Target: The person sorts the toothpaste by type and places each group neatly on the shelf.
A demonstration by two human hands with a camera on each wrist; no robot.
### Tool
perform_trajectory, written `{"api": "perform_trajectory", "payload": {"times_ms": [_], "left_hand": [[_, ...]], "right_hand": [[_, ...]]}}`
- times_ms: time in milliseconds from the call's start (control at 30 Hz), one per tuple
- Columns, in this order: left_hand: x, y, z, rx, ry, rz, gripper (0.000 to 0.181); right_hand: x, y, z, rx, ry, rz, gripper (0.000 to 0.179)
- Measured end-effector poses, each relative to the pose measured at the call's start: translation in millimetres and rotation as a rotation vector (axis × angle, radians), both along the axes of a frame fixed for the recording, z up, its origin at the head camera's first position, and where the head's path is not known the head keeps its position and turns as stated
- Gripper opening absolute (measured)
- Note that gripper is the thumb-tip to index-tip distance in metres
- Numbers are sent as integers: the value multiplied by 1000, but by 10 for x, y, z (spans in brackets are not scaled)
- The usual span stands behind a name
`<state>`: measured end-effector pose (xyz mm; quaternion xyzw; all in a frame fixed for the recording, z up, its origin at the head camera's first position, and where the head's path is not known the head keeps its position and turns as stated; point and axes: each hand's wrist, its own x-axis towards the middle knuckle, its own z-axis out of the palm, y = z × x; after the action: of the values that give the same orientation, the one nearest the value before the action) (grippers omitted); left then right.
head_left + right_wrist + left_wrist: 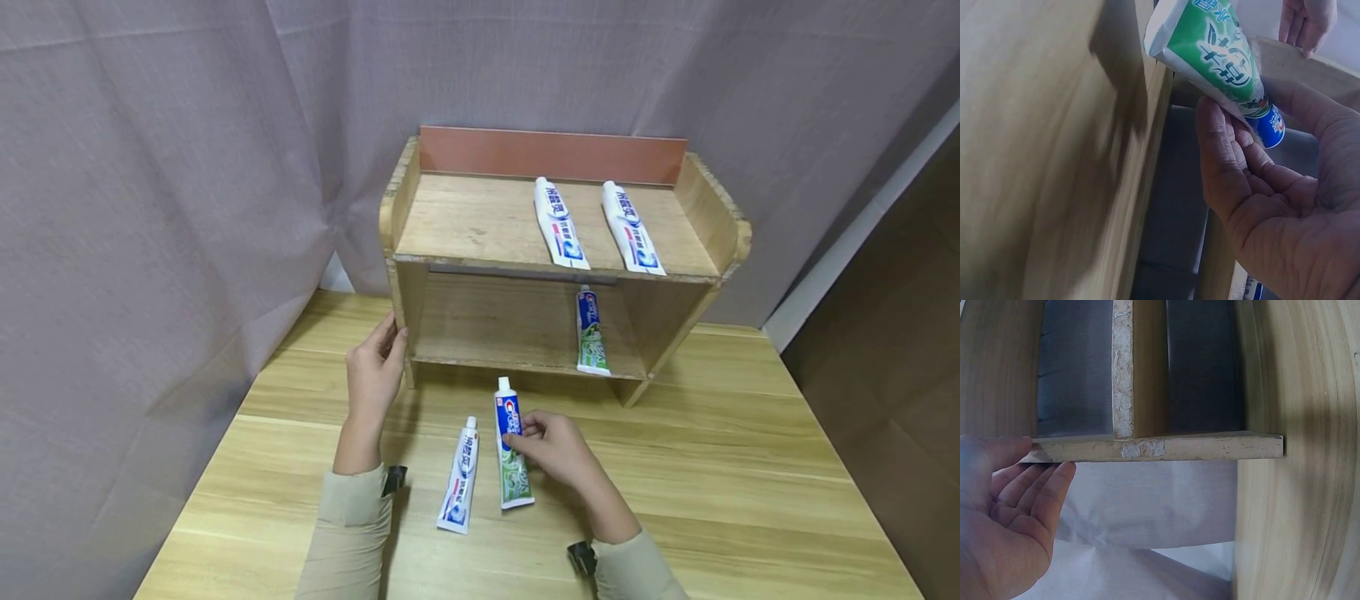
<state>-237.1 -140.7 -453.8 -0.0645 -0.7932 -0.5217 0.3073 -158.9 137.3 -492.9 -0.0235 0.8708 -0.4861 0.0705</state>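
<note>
My right hand point(558, 446) pinches a blue-and-green toothpaste tube point(513, 479) between thumb and fingers, its white cap pointing towards the shelf. In the right wrist view the tube point(1216, 59) appears raised off the table, which carries a shadow. My left hand point(373, 367) grips the front edge of the left side panel of a two-tier wooden shelf point(465, 217). The left wrist view has the thumb on one face of that panel point(1204, 448) and the fingers on the other. To the left of the held tube, a white-and-blue toothpaste tube point(459, 483) lies on the table.
On the upper tier lie two white-and-blue toothpaste tubes point(562, 225), side by side towards the right. Another blue-and-green tube point(591, 333) lies on the lower tier near the right panel. A grey curtain point(187, 167) hangs behind the wooden table point(750, 467).
</note>
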Motion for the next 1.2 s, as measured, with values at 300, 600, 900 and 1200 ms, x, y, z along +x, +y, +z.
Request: {"api": "perform_trajectory", "payload": {"times_ms": [300,600,900,1200], "left_hand": [[5,0,9,7,-1,-4,35],[10,2,10,10,1,-4,35],[0,0,-1,13,-1,-13,35],[-7,-4,-18,8,3,-14,36]], "right_hand": [[-13,28,52,18,12,-5,27],[-22,43,88,37,16,-15,28],[-57,64,102,18,18,-19,25],[-75,89,101,10,27,-13,25]]}}
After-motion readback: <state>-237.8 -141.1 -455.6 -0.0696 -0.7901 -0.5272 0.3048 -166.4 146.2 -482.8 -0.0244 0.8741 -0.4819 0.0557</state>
